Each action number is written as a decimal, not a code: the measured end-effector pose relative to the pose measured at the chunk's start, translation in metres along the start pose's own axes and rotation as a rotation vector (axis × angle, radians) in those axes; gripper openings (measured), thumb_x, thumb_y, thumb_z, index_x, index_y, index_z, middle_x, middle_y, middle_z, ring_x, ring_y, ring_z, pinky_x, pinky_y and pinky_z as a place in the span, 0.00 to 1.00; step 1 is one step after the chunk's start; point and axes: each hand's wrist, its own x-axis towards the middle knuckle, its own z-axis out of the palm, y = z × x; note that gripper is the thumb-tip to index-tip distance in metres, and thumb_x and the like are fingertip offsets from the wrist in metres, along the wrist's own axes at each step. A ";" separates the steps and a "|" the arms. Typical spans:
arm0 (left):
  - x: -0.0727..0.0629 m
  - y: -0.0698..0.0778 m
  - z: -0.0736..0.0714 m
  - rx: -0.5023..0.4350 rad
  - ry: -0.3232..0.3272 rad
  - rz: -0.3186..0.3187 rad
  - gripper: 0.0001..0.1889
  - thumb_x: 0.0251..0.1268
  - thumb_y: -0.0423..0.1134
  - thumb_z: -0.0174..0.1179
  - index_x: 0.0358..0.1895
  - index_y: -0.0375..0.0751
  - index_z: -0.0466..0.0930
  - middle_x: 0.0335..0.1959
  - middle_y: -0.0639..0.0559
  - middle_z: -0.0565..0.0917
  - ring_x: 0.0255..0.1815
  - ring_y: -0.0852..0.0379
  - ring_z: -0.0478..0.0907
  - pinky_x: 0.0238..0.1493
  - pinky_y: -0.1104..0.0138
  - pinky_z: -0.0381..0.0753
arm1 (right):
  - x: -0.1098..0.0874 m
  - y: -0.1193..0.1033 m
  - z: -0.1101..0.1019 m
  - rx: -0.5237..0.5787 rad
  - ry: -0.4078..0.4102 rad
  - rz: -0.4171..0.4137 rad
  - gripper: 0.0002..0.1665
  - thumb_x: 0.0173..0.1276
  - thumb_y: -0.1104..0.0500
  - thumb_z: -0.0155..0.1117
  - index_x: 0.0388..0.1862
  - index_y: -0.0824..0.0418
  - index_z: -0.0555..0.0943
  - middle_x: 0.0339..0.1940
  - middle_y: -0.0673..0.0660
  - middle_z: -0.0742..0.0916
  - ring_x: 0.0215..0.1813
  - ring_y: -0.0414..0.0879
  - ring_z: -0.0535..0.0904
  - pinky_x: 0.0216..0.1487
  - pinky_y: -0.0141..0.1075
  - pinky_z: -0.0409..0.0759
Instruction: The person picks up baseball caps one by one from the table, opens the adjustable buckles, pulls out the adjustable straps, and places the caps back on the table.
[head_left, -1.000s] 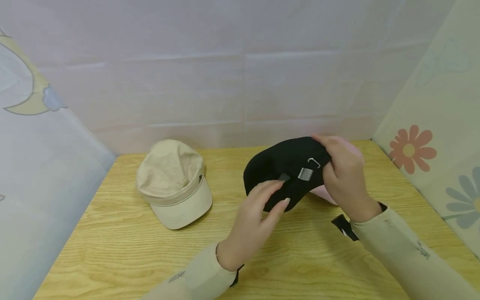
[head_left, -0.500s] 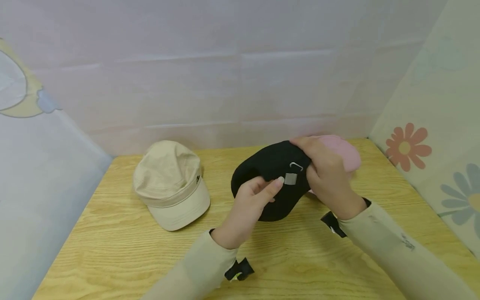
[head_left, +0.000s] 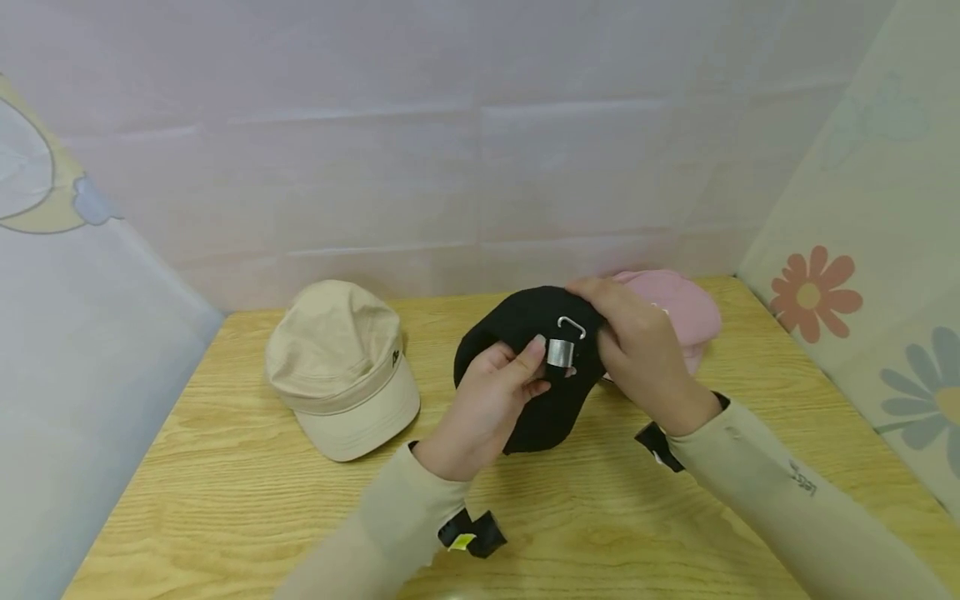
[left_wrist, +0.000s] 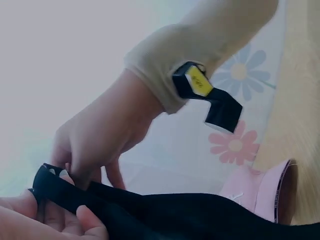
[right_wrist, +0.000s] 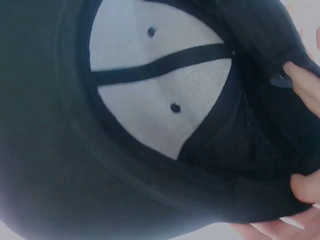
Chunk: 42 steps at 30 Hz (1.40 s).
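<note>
A black cap point(head_left: 517, 312) is held up between both hands in the head view. My right hand point(head_left: 641, 350) grips its upper right part, thumb on the near side. My left hand point(head_left: 480, 400) pinches the cap's back strap beside a silver buckle plate point(head_left: 560, 353). A silver hook-shaped piece point(head_left: 572, 326) shows just above the plate. In the left wrist view, fingers of both hands hold the black strap loop point(left_wrist: 65, 190). The right wrist view looks into the cap, where pale lining panels point(right_wrist: 170, 100) with eyelets show.
A beige cap point(head_left: 337, 358) lies on the left of the wooden table point(head_left: 247, 517). Behind my right hand sits a pink cap point(head_left: 686, 308), partly covered. Printed cloth walls point(head_left: 375, 167) enclose the back and sides.
The black cap has shifted left and tilted, baring more of the pink cap. My left hand has gone from spread fingers at the cap to pinching the strap by the buckle plate.
</note>
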 end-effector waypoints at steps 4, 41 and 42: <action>0.003 0.007 -0.002 -0.038 -0.006 0.022 0.10 0.78 0.34 0.45 0.39 0.36 0.74 0.31 0.55 0.81 0.36 0.61 0.81 0.45 0.68 0.72 | -0.001 0.002 -0.001 -0.047 -0.006 0.027 0.17 0.59 0.79 0.58 0.47 0.70 0.80 0.43 0.65 0.86 0.44 0.58 0.82 0.45 0.49 0.78; -0.011 -0.009 -0.017 0.065 -0.063 -0.062 0.15 0.76 0.30 0.46 0.28 0.44 0.76 0.30 0.57 0.76 0.37 0.61 0.73 0.51 0.64 0.70 | -0.014 -0.011 0.009 1.161 -0.111 0.721 0.15 0.80 0.52 0.46 0.45 0.55 0.81 0.39 0.49 0.87 0.41 0.39 0.83 0.44 0.33 0.81; -0.011 -0.010 -0.019 0.083 -0.051 -0.053 0.14 0.75 0.30 0.47 0.28 0.43 0.77 0.30 0.57 0.77 0.37 0.61 0.74 0.51 0.64 0.70 | -0.014 -0.011 0.008 1.163 -0.107 0.715 0.14 0.80 0.54 0.47 0.46 0.56 0.81 0.39 0.50 0.87 0.40 0.40 0.83 0.43 0.33 0.82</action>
